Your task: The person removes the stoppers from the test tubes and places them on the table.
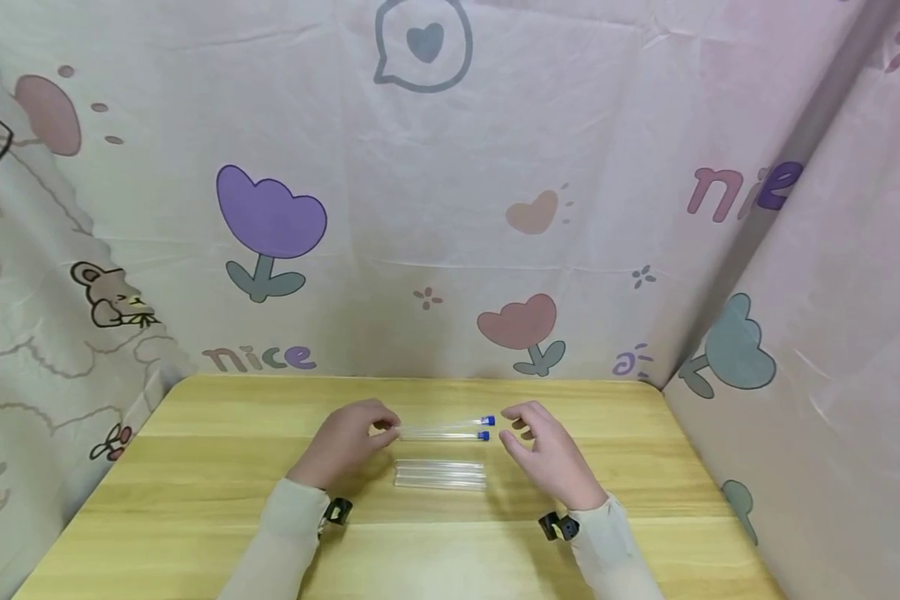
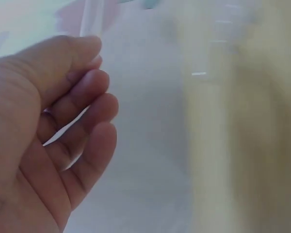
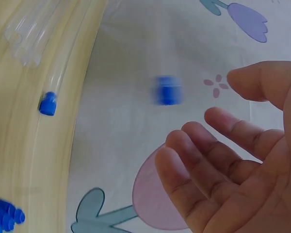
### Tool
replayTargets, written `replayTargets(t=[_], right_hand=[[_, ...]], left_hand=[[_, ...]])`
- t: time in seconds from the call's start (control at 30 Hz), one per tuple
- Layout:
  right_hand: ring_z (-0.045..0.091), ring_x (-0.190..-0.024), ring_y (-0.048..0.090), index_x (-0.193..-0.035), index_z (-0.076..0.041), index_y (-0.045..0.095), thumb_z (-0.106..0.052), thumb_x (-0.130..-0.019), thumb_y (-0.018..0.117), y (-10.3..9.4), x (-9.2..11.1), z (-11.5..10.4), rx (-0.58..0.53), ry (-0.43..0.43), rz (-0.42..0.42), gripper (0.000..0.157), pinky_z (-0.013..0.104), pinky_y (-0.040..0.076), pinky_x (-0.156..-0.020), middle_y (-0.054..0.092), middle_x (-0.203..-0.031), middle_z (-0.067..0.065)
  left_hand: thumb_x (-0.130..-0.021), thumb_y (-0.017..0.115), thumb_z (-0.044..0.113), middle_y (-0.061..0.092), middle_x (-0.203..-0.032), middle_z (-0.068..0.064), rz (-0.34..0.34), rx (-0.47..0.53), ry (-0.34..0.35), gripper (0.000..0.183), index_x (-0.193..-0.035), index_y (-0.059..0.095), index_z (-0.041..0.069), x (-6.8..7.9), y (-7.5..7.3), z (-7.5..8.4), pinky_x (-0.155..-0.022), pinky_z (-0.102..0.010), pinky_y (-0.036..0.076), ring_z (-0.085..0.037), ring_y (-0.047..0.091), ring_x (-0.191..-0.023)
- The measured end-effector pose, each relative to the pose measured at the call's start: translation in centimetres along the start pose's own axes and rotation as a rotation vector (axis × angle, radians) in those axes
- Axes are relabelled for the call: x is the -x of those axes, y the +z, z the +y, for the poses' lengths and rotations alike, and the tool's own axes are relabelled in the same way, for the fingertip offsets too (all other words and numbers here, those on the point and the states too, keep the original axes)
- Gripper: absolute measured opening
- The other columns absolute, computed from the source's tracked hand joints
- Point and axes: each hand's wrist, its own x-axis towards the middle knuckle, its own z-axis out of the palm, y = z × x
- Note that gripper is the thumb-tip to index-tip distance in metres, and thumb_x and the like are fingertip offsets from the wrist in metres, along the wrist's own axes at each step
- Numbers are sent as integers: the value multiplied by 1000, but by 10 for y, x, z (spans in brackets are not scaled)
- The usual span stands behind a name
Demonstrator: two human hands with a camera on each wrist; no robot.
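My left hand (image 1: 354, 440) pinches the end of a clear test tube (image 2: 92, 18) between thumb and forefinger. Its blue cap (image 3: 168, 91) is fitted on the far end and looks blurred in the right wrist view. To the right of that cap, my right hand (image 1: 546, 457) has its fingers loosely bent and apart, holding nothing. A second capped tube (image 1: 442, 437) lies on the table just on the near side of the held one. Nearer still, several clear tubes without caps (image 1: 440, 475) lie side by side.
Several loose blue caps (image 3: 7, 215) sit on the wooden table (image 1: 217, 483), in the lower left of the right wrist view. A printed cloth (image 1: 420, 208) hangs behind the table and along both sides.
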Motion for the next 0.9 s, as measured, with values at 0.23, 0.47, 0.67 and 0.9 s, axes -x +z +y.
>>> replayTargets(t=[0.23, 0.47, 0.67, 0.9], right_hand=[[12, -97, 65, -134, -11, 63, -23, -103, 67, -4, -3, -7, -181, -36, -50, 33, 31, 56, -86, 70, -111, -1], [14, -89, 70, -124, -9, 66, -16, -103, 66, -8, -7, -16, -350, -160, -73, 22, 34, 60, -82, 71, -102, 7], [20, -84, 71, -116, -1, 65, -8, -102, 65, -13, -2, -18, -502, -134, -22, 15, 36, 62, -80, 67, -98, 15], [17, -85, 70, -115, 2, 65, -5, -104, 60, -14, 0, -17, -562, -151, -31, 14, 35, 62, -78, 68, -98, 15]], left_hand=[[-92, 81, 24, 70, -100, 16, 138, -16, 115, 9, -100, 77, 24, 17, -47, 27, -73, -27, 57, -9, 66, -89], [-88, 84, 22, 73, -102, 11, 247, -83, 187, 13, -100, 78, 21, 27, -69, 49, -71, -27, 58, -9, 67, -87], [-87, 84, 23, 74, -99, 13, 283, -74, 225, 14, -100, 78, 21, 32, -77, 63, -68, -22, 57, -4, 66, -84], [-88, 83, 19, 73, -94, 12, 302, -28, 243, 14, -101, 78, 18, 33, -79, 66, -67, -21, 56, 0, 63, -82]])
